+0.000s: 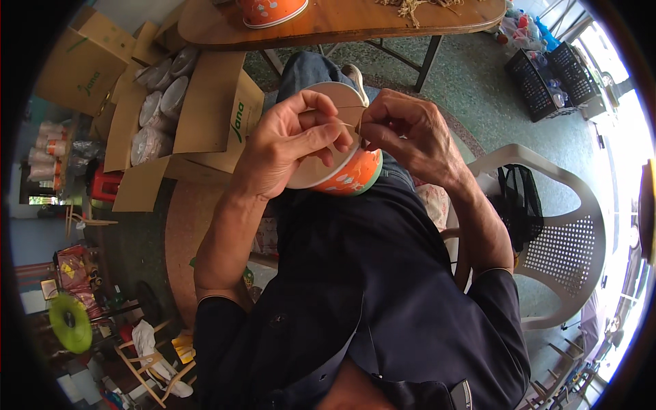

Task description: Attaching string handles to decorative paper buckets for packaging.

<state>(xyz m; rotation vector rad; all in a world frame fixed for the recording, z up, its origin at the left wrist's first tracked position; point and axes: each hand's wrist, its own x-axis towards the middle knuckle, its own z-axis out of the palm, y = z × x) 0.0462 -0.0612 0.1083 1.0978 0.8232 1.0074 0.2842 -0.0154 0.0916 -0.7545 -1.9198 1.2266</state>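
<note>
On the head view, I have both bare hands up over the lap, close together, with a thin brown strand [351, 106] stretching across the small gap between them. The right hand [417, 133] has its fingers bent and pinched closed on the strand. The left hand [277, 140] has its fingers curled, thumb toward the fingertips, and the strand reaches them; I cannot tell whether they grip it.

Just below the hands I see an orange paper tub [352, 172] with a white inside, tilted on the lap with its mouth toward the left. I make out jeans [307, 72] beyond it and a dark shirt [328, 273] on the near side.

At the far side I have a wooden desk [348, 26] carrying a second orange tub [270, 12] and, farther right, a tangle of straw-coloured strands [413, 9]. To the left I see an open cardboard box [208, 113] holding wrapped white containers [152, 109]. To the right stands a pale plastic chair [589, 253] with a black mesh bag [521, 205] on it. Black crates [572, 74] sit at the far right, well apart from the hands.
</note>
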